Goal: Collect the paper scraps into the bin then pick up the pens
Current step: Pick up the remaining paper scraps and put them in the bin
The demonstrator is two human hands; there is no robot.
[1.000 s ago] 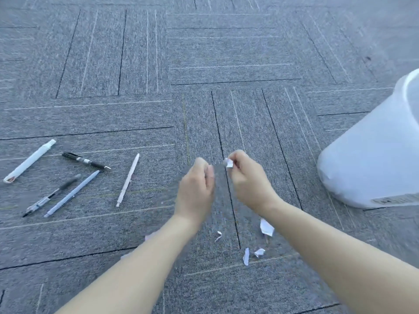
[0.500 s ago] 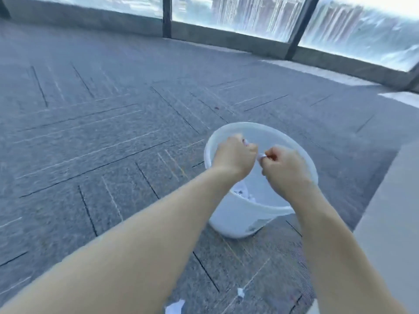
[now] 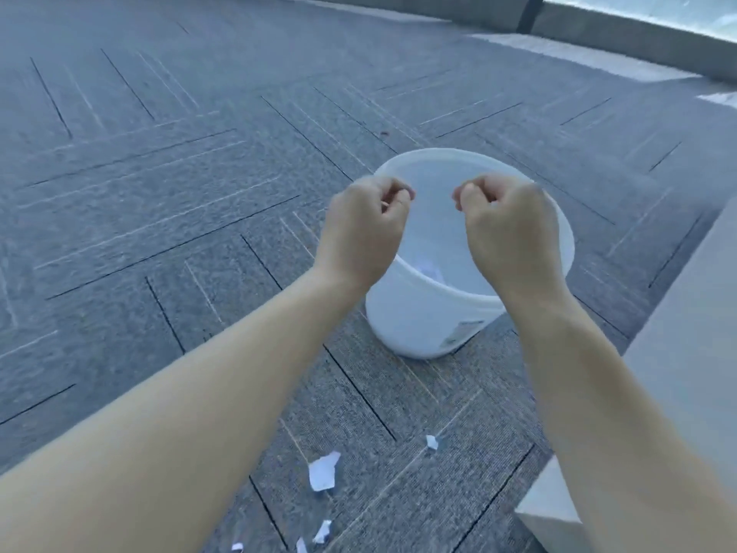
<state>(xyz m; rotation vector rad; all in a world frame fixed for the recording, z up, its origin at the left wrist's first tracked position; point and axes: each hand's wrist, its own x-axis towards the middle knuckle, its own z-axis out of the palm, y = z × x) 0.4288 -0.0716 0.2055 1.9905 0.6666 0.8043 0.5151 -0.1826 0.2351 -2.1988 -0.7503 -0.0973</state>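
Head view looks down on my left hand (image 3: 361, 229) and right hand (image 3: 506, 229), held above the white plastic bin (image 3: 422, 325). Both are curled loosely with fingertips pinched, holding nothing I can see. Paper scraps (image 3: 428, 269) lie inside the bin; more torn scraps (image 3: 324, 470) lie on the grey carpet (image 3: 159, 201) nearer me.

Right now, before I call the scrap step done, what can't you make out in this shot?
- Head view: whether the curled left hand or right hand holds paper; fingers hide the palms.
- Most of the bin floor, hidden by both hands and its near wall.
- The pens: out of frame.
- Scraps on the carpet: any more lie hidden under the forearms or past the bottom edge.
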